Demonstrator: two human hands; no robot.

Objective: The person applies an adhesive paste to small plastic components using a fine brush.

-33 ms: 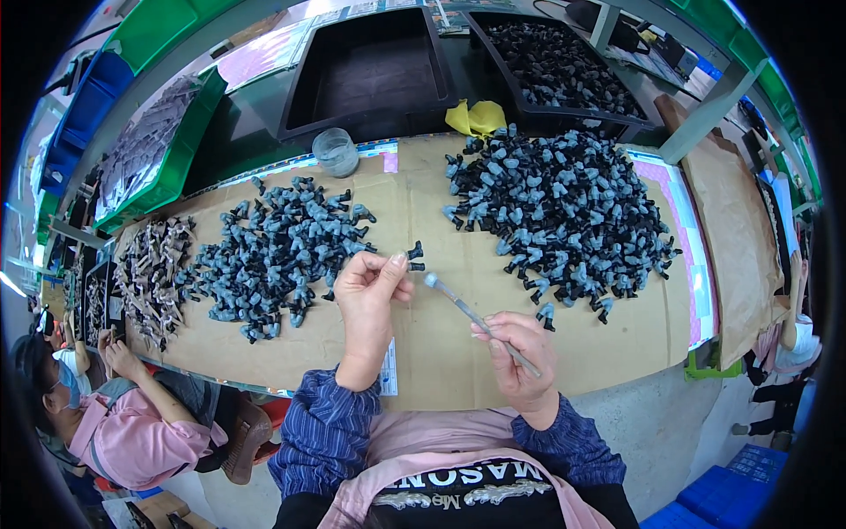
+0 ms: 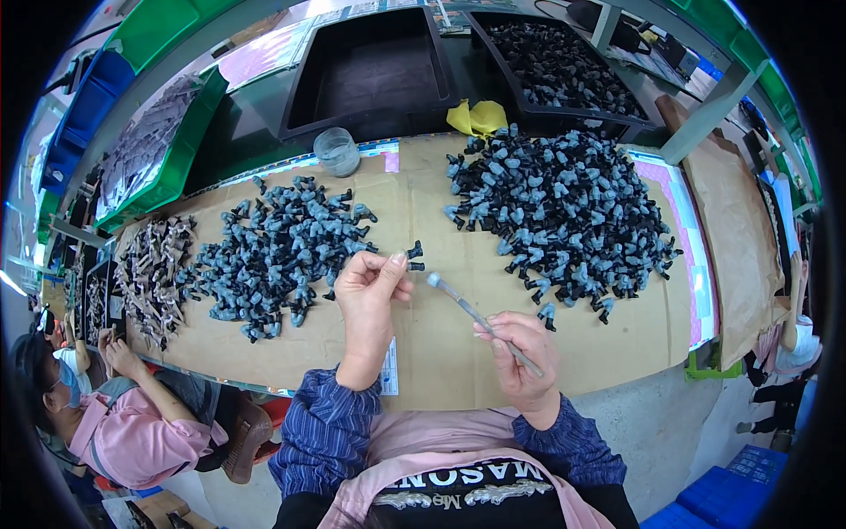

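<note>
Pinching with closed fingers, the left hand (image 2: 368, 286) is holding a part (image 2: 416, 250), the right hand (image 2: 524, 353) a stick (image 2: 467, 308), apparently readying contact, likely calling next for steady aim.

The person's left forearm (image 2: 324, 432) rises from seven o'clock, the left wrist (image 2: 361, 368) bare and the left hand (image 2: 366, 295) pointing toward one o'clock, fingertips (image 2: 398, 262) pinched together. The right forearm (image 2: 568, 445) enters from five o'clock; the right hand (image 2: 526, 357) angles toward eleven o'clock, similarly pinched.
</note>
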